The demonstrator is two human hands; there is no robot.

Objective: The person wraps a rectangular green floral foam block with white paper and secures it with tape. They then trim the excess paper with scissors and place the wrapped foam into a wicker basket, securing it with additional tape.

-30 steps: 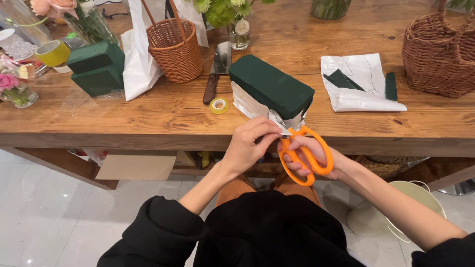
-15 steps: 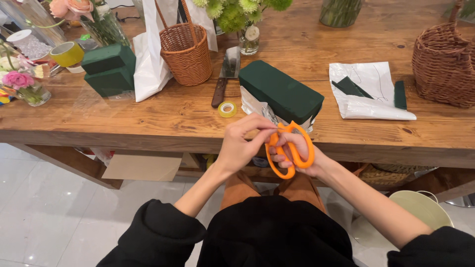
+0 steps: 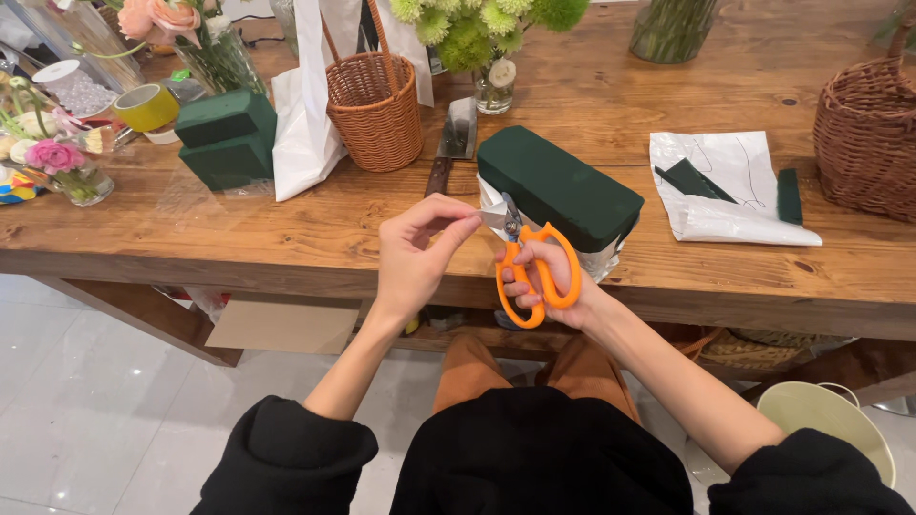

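My right hand point(image 3: 558, 277) grips orange-handled scissors point(image 3: 534, 272), blades pointing up at the near corner of a dark green floral foam block point(image 3: 558, 186). The block lies on the wooden table point(image 3: 286, 238), wrapped below in clear film. My left hand point(image 3: 420, 253) pinches a strip of that film point(image 3: 494, 217) between thumb and fingers, right beside the scissor blades.
A small wicker basket point(image 3: 374, 110) and white bag point(image 3: 305, 124) stand behind. Two stacked green foam blocks point(image 3: 227, 138) sit left, with flowers in jars point(image 3: 62, 167) and yellow tape point(image 3: 145, 107). A knife point(image 3: 453, 143), white wrapper point(image 3: 730, 191), large wicker basket point(image 3: 868, 138) and a pale bucket point(image 3: 825, 424) are also near.
The view has tilted, so the table sits lower in frame. My hands have risen to the block's corner, and my left hand now holds the film strip at the blades.
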